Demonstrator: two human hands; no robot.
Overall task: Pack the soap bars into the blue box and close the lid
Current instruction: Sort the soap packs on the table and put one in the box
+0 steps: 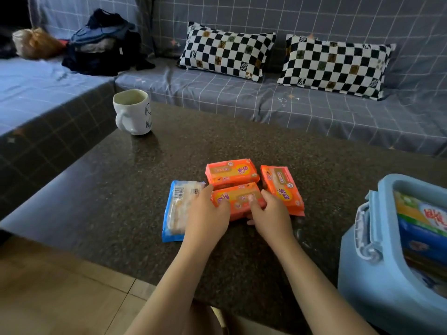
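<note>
Left hand: your left hand (205, 213) grips the near orange plastic-wrapped soap bar (238, 198) at frame centre, fingers curled on its left end.
Right hand: your right hand (268, 211) grips its right end, fingers bent.
Box: the open light-blue plastic box (377, 274) sits lower right.
Writing: too blurred to read.

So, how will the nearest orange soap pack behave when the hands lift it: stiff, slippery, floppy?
The nearest orange soap pack keeps a blocky shape, so it is probably stiff and should not sag. Its wrapper looks glossy, so it may slide a little; the left hand and right hand at its two ends should help. It lies flat, so rolling is unlikely.
</note>
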